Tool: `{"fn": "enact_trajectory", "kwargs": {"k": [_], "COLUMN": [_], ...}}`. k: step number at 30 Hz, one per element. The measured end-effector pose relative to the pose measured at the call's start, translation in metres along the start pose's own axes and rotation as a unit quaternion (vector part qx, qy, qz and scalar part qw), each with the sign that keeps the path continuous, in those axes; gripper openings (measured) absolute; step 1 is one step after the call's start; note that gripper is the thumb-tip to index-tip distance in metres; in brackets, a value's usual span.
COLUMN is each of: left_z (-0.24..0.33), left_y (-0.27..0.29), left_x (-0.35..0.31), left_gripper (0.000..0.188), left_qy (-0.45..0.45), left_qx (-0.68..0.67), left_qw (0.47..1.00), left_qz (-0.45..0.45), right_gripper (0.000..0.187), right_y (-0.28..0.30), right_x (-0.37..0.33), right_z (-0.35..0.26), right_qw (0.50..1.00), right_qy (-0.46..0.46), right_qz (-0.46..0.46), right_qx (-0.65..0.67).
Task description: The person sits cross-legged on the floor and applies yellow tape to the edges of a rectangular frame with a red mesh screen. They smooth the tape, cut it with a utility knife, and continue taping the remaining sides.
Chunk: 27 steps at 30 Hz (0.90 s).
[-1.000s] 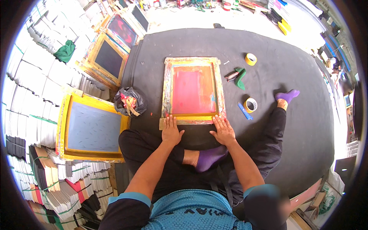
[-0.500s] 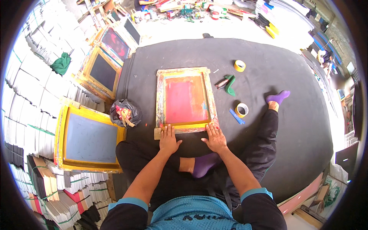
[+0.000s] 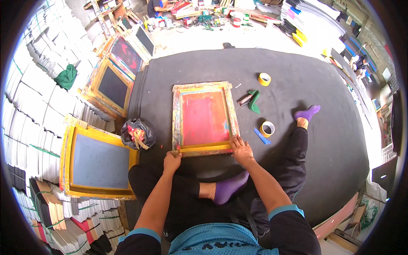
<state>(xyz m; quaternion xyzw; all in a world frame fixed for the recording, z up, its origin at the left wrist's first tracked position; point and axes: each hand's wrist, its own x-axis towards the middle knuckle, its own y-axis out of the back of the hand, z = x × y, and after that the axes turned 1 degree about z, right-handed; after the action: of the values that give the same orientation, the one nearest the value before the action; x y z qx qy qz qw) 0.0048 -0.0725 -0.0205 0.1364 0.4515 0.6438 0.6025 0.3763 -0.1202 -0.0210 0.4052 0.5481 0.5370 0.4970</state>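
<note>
A screen printing frame (image 3: 228,114) lies on the dark mat in front of me, its wooden rim stained with paint and its mesh red-pink. Along the near inner edge runs a yellow strip. My left hand (image 3: 171,162) is closed on the frame's near left corner, with the fingertips partly hidden. At the near right corner my right hand (image 3: 242,151) rests with fingers stretched out over the rim, touching it without gripping. To the right of the frame lie a roll of yellow tape (image 3: 267,128), a blue cutter (image 3: 262,136) and a green cloth strip (image 3: 254,101).
Another yellow tape roll (image 3: 264,79) sits farther off on the mat (image 3: 327,161). A black bag of scraps (image 3: 146,127) and a yellow-rimmed screen (image 3: 68,159) are at my left. More screens (image 3: 114,83) lean behind, beside stacked white sheets (image 3: 32,102). Another person (image 3: 156,8) sits far back.
My left hand has moved left and down from the near rim to the corner and closed on it. The right hand has shifted slightly onto the right corner.
</note>
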Motion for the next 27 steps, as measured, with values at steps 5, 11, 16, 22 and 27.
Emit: {"fn": "enact_trajectory", "kwargs": {"k": [5,11,16,22,27], "left_z": [0.004,0.017,0.034,0.045,0.068], "left_y": [-0.001,0.007,-0.003,-0.015,0.028], "left_x": [0.012,0.041,0.071,0.145,0.173], "left_gripper": [0.074,0.076,0.080,0.082,0.100], "left_qy": [0.047,0.031,-0.013,-0.019,0.073], "left_qx": [-0.082,-0.047,-0.065,-0.189,-0.481], "left_qw": [0.995,0.997,0.997,0.981,0.873], "left_qz": [0.025,0.044,0.050,0.050,0.033], "right_gripper": [0.063,0.056,0.059,0.062,0.049], "right_y": [-0.001,0.009,0.019,0.025,0.012], "right_x": [0.003,-0.012,-0.013,0.004,0.048], "right_z": [-0.008,-0.032,-0.031,-0.046,-0.111], "right_qw": [0.999,0.995,0.987,0.974,0.965], "right_qy": [-0.033,-0.072,-0.123,-0.186,-0.188], "right_qz": [0.003,0.019,-0.030,-0.038,0.021], "right_qx": [0.022,0.066,0.099,0.126,0.184]}}
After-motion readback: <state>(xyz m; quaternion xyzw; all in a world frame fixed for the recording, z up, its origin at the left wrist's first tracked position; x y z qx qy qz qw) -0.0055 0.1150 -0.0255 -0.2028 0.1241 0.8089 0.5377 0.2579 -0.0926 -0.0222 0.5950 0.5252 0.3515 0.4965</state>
